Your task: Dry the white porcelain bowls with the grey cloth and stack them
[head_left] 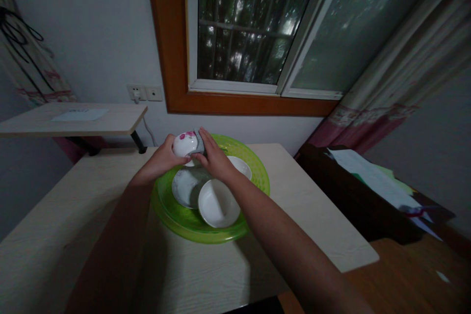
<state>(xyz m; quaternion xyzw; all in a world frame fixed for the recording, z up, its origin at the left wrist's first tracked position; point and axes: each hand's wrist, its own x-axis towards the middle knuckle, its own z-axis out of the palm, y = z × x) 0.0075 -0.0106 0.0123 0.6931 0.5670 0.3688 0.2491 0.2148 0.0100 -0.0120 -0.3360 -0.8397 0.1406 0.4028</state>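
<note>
My left hand [162,159] grips a small white bowl with pink flowers [185,143], held tilted above the far side of a green plastic basin [257,169]. My right hand [213,157] presses a grey cloth [199,141] against the bowl's right side, fingers closed on it. Inside the basin lie a white bowl [218,203] at the front, a white plate [186,186] to its left and another white dish [241,166] behind my right wrist.
The basin stands on a pale wooden table [312,216]. A second pale tabletop [69,120] is at the left by the wall with sockets [144,92]. A dark cabinet with papers [371,186] stands at the right, under a window [257,24] and curtain.
</note>
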